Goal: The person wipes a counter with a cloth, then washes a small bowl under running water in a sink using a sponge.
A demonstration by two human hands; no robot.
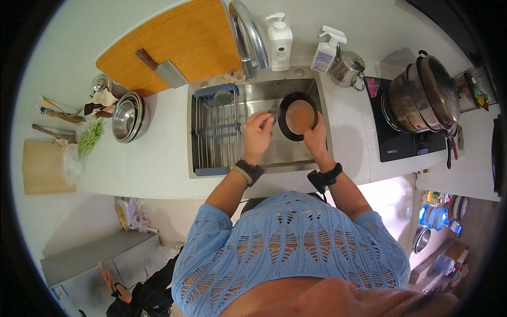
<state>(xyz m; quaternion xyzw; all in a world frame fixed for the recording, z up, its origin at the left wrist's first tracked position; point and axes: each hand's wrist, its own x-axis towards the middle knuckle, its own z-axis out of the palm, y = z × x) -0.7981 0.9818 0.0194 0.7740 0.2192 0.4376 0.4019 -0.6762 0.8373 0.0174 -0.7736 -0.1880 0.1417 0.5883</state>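
Observation:
My right hand (316, 138) grips the lower right rim of a dark round bowl (283, 115). The bowl is over the right part of a stainless steel sink (291, 159), and a murky brown disc, apparently liquid, fills its middle. My left hand (258, 132) is in the air just left of the bowl, apart from it, with fingers curled and blurred. Something small and dark shows at those fingertips; what it is, I cannot make out. A wire drying rack (216, 130) with blue-grey ends spans the sink's left side, close to my left hand.
Behind the sink are a tap (251, 37), a pump bottle (280, 45), a spray bottle (325, 53) and a metal pot (346, 71). A cleaver (170, 73) rests against a cutting board (190, 35). Steel bowls (127, 119) stand left; stacked pans (416, 95) sit on the cooktop (396, 148). Another person's hand (109, 275) is lower left.

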